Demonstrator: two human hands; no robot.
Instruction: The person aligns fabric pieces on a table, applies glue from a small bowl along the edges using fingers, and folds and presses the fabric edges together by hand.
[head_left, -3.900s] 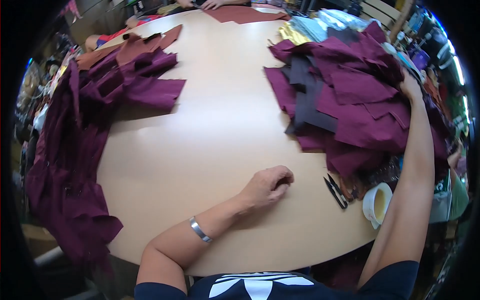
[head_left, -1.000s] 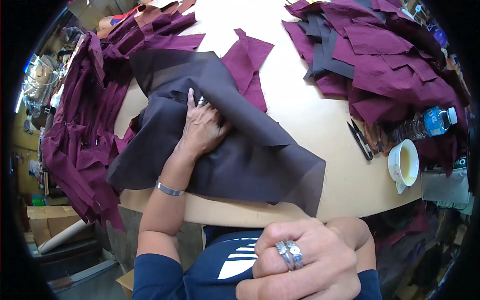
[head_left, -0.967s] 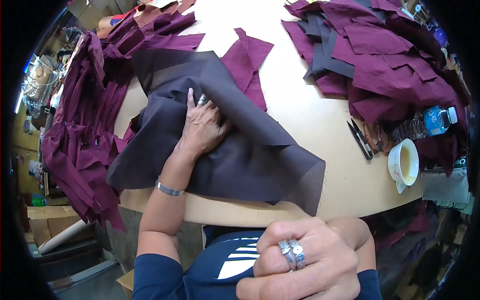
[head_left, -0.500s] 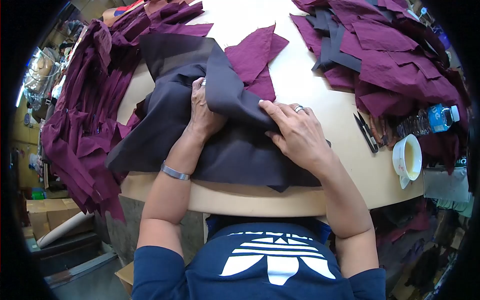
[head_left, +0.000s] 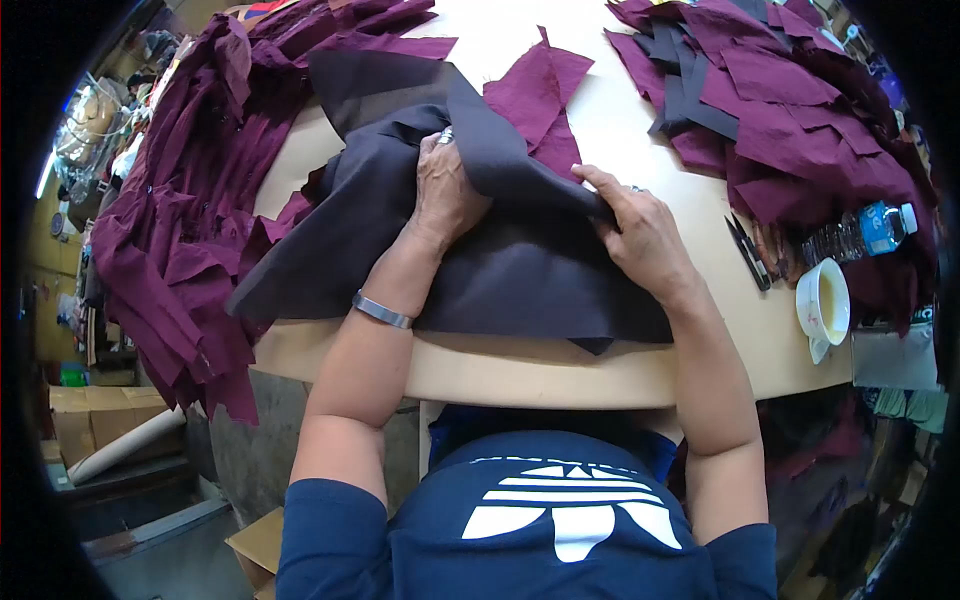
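Note:
A large dark grey-brown cloth (head_left: 540, 275) lies rumpled across the near part of the table, its upper fold lifted. My left hand (head_left: 450, 190) is on the cloth near its middle, fingers curled and partly hidden under the fold. With thumb and fingers, my right hand (head_left: 635, 225) pinches the raised edge of the fold at the right. Just beyond the cloth lie overlapping maroon pieces (head_left: 540, 90), partly covered by it.
Maroon cloth heaps along the left edge (head_left: 180, 240) and at the right (head_left: 800, 130), the right one mixed with dark strips. Black snips (head_left: 748, 255), a white cup (head_left: 822, 305) and a plastic bottle (head_left: 865, 232) sit on the right. A cardboard box (head_left: 100, 425) stands lower left.
The dark cloth now lies on the table where earlier my left hand rested alone. My right hand came from near the camera onto the cloth's fold and has lifted it, moving right.

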